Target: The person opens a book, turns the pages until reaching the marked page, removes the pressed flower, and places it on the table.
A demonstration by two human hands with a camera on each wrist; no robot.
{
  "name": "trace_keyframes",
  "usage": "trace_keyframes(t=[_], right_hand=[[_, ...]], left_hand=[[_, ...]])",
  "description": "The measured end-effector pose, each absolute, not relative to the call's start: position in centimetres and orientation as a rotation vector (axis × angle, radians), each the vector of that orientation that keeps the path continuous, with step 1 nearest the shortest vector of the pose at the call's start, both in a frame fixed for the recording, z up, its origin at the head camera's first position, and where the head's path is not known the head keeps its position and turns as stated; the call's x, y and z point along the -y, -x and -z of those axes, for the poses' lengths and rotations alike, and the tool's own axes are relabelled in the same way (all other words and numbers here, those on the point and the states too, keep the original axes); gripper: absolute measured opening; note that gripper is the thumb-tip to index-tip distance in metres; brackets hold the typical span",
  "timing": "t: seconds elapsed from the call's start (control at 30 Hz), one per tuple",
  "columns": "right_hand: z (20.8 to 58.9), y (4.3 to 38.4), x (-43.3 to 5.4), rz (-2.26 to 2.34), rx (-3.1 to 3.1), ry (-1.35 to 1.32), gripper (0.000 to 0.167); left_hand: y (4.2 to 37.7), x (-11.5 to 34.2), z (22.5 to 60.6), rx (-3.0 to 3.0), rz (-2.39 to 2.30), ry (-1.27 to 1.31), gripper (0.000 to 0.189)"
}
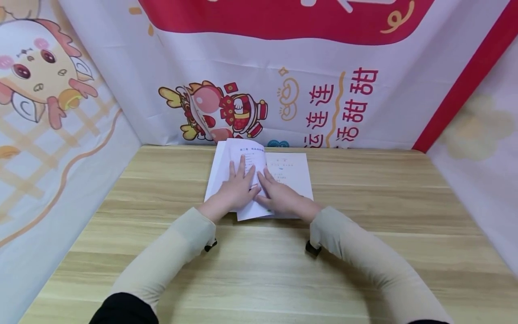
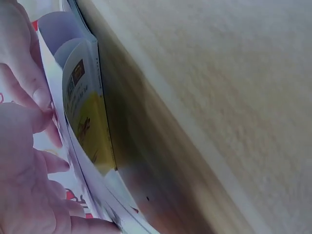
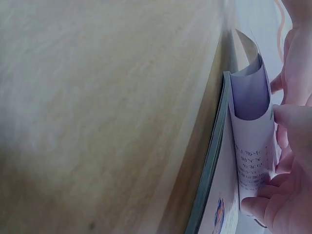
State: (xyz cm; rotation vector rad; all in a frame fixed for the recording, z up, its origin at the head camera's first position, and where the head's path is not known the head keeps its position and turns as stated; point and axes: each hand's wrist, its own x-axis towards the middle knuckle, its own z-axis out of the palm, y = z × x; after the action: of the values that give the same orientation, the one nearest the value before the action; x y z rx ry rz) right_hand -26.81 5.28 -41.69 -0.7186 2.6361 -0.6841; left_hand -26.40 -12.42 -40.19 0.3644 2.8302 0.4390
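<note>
An open book lies at the far side of the wooden table, with printed text on its pages. One page arches up off the others near the middle. My left hand rests on this page with fingers spread and straight. My right hand touches the same page near the spine, its fingers extended and the thumbs of both hands close together. From the left wrist, a yellow picture shows beneath the curved sheet. The right wrist view shows the sheet bowed into a loop beside my right fingers.
Wood-grain table extends in front and to both sides of the book. A white cloth backdrop with cartoon figures and red lettering hangs right behind it. Printed cloth also covers the left side.
</note>
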Motion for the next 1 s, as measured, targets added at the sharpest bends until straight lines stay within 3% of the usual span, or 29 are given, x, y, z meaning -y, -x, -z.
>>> trace_keyframes(t=[0.5, 1.0], right_hand=[[41.9, 27.4, -5.9, 1.043, -2.401, 0.853, 0.097], [41.6, 27.8, -10.3, 0.533, -2.393, 0.986, 0.094]], left_hand=[[26.7, 11.9, 40.4, -2.77, -0.368, -0.363, 0.083], [26.8, 13.1, 40.3, -2.751, -0.283, -0.392, 0.064]])
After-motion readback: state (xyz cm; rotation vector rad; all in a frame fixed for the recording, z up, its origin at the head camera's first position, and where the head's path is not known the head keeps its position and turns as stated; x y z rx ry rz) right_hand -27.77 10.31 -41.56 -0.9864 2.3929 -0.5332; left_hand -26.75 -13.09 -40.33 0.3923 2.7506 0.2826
